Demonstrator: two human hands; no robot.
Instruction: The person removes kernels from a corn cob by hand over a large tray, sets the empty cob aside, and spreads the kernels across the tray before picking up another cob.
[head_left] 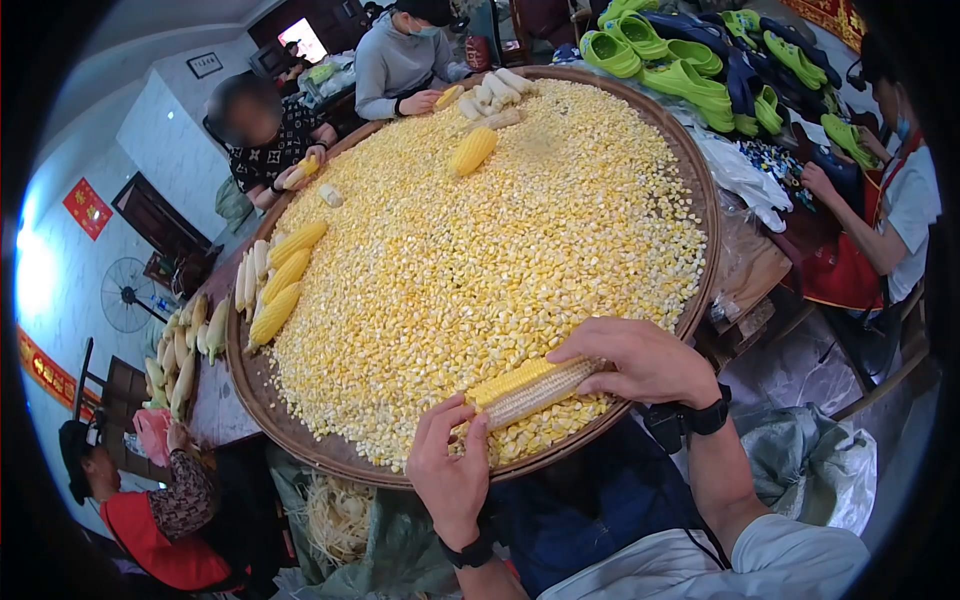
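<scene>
A partly shelled corn cob (535, 392) lies level between my two hands, over the near rim of a big round tray (705, 200). Yellow kernels still cover its upper side, while the side facing me is bare and pale. My left hand (450, 462) grips the cob's left end with thumb and fingers. At the other end, my right hand (645, 362) is closed round the cob, fingers on top and thumb beneath. Loose corn kernels (480, 260) spread thickly over the tray. Whole yellow cobs (290, 275) and stripped cobs (495, 92) rest along its left and far edges.
Two people (410, 65) work with cobs at the far side. Another person (170, 520) sits lower left by unshelled corn (180, 345). At right, a person (890, 210) handles items near green clogs (690, 75). Sacks (810, 465) stand below the tray.
</scene>
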